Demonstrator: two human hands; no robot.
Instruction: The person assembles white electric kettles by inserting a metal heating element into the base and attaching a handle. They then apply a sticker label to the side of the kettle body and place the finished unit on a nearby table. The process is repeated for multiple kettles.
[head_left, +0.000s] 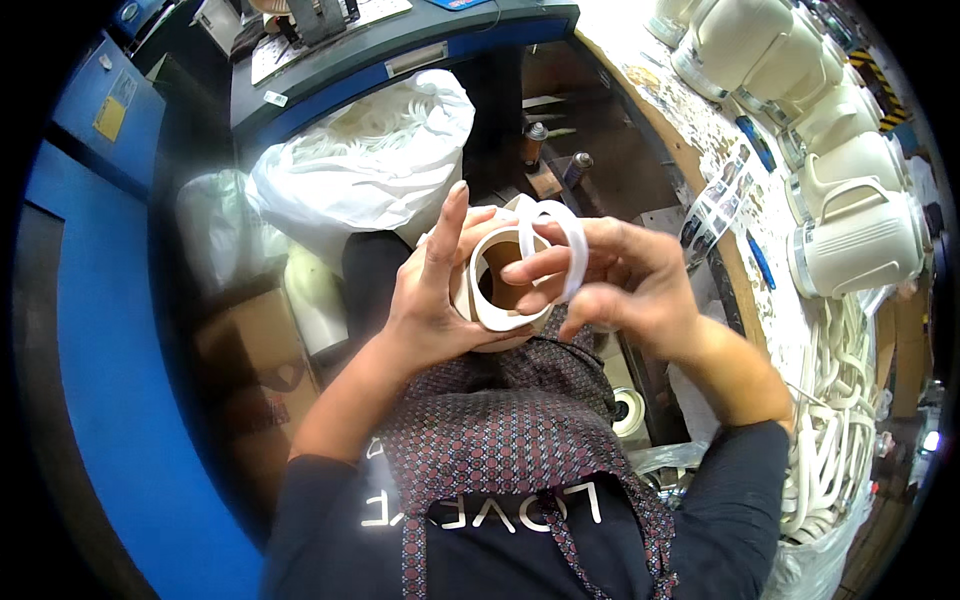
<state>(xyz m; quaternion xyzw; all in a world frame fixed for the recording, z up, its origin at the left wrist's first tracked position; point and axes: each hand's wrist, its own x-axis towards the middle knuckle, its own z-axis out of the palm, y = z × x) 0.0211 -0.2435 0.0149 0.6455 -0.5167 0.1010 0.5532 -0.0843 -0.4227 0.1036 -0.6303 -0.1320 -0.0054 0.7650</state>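
In front of my lap my left hand (pixel 425 300) grips a cream jug body (pixel 496 318), its thumb raised and its fingers round the far side. The round mouth of the jug body faces up toward me, showing a brownish inside. My right hand (pixel 645 290) holds a translucent white plastic ring (pixel 577 262) at the right edge of the mouth. Its fingers pass through the ring and reach over the opening. Whether the ring touches the rim I cannot tell.
A white sack (pixel 350 190) full of similar rings stands beyond my left hand. To the right, a worn bench (pixel 690 125) carries several cream jugs (pixel 860 250), blue-handled tools (pixel 760 262) and a pile of cream handles (pixel 830 420). Blue cabinets (pixel 110 380) line the left.
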